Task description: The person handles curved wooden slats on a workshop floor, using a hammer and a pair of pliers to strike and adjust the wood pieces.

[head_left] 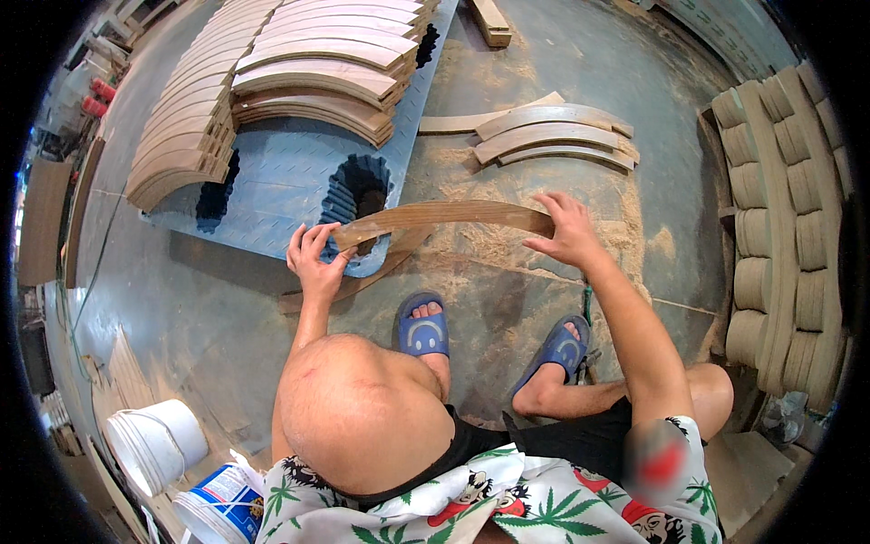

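Note:
A curved wooden slat [444, 213] spans the space between my hands, raised in front of my knees. My left hand [314, 258] pinches its left end, thumb beneath and fingers along the outer side. Around the right end, my right hand [569, 231] has its thumb below and its fingers above. Under the slat's left part, another curved wooden piece [399, 258] lies on the floor, partly covered by my left arm. Just beyond the slat, several similar curved pieces [555, 134] lie in a small loose pile on the sawdust.
Stacks of curved slats [317, 54] stand on a blue plastic pallet [281, 181] at the far left. More wood is stacked high along the right side [770, 245]. A wooden block [489, 23] lies at the back. White buckets [159, 444] stand at the lower left.

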`<state>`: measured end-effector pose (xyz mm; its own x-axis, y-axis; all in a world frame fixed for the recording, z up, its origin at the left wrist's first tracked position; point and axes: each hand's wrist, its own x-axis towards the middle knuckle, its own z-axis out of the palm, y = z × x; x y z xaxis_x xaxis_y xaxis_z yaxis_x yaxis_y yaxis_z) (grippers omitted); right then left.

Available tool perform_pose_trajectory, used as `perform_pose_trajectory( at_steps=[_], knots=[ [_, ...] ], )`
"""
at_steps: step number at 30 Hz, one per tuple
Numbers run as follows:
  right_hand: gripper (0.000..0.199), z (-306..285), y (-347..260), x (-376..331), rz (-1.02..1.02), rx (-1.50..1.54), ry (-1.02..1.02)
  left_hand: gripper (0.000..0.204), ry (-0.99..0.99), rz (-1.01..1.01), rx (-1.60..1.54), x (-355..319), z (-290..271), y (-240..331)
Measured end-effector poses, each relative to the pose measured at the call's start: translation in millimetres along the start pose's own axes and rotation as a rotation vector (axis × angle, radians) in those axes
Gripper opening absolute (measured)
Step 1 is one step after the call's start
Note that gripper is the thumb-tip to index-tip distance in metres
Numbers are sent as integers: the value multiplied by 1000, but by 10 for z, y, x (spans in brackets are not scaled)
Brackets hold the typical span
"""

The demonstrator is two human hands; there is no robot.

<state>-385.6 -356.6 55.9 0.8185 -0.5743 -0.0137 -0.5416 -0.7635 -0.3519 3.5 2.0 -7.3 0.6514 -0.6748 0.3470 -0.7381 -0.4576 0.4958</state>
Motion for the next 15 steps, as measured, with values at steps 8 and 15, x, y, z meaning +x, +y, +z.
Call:
perform_pose_trajectory(
  at_steps=[8,15],
  knots=[
    [69,242,-542,273,-103,-61,62,61,-8,-10,-10,24,38,45],
    [57,341,-406,359,-46,-8,32,92,-1,29,-52,-143,-211,207]
  ],
)
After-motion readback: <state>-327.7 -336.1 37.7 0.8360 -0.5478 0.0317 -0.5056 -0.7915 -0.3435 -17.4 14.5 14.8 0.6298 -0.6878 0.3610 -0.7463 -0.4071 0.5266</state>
